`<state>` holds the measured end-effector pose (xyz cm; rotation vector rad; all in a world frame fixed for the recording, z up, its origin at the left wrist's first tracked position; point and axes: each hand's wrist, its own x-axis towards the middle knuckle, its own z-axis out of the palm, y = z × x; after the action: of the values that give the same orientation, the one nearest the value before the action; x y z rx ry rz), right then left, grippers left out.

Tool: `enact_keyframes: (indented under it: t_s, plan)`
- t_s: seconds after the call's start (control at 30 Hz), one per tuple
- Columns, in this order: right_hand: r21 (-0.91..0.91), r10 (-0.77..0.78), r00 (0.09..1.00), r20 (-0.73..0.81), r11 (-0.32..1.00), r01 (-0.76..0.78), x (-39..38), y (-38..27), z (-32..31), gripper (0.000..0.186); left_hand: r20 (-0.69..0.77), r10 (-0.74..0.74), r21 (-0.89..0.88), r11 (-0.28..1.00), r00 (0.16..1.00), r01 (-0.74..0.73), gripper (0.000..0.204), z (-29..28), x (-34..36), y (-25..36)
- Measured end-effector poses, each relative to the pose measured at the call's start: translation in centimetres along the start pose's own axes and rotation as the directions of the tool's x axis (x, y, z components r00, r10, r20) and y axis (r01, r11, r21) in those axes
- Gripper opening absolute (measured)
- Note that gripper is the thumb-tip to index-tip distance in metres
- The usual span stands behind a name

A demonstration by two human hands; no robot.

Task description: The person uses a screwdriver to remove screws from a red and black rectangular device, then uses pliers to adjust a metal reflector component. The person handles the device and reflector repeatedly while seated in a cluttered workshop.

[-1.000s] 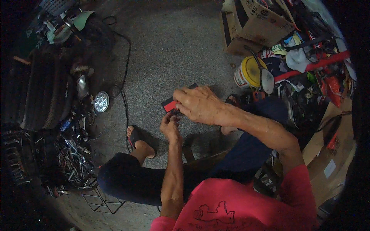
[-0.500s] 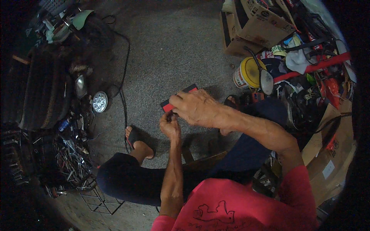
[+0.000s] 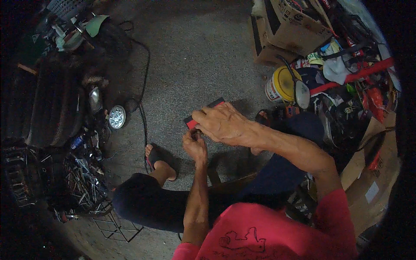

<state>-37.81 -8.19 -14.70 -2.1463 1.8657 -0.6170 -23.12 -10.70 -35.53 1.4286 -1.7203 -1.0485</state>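
A flat red-and-black strip (image 3: 192,122) sits tilted at the centre of the head view, partly hidden under my right hand (image 3: 221,123). That hand is closed over the strip from above, its fingers curled and pointing left. Just below the strip's left end, my left hand (image 3: 195,143) is closed, with the fingertips up against my right fingers; what it pinches is small, dark and hard to make out.
Tyres (image 3: 52,104), scattered tools (image 3: 86,186), a round lamp (image 3: 117,117) and a black cable (image 3: 144,125) lie at left. At right are cardboard boxes (image 3: 290,30), a yellow-lidded bucket (image 3: 281,82) and jumbled parts. My sandalled feet (image 3: 160,167) rest on the rough floor.
The whole view has shifted slightly right and down. Both hands stay together at the strip, with only small movements of the fingers.
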Motion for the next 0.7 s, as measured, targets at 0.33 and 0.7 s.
enact_keyframes:
  t_s: [0.33, 0.7]
  plan:
    - [-0.034, 0.051, 0.995, 0.083, 0.998, -0.049, 0.3, 0.0, -0.5, 0.019, -0.014, -0.007, 0.104, 0.995, 1.0, 0.008, 0.014, -0.4, 0.1, 2.3]
    - [0.019, -0.064, 0.997, -0.037, 0.998, 0.065, -0.7, 0.6, 0.4, 0.022, -0.005, -0.082, -0.019, 0.996, 0.997, 0.082, 0.013, -0.1, -0.3, 2.5]
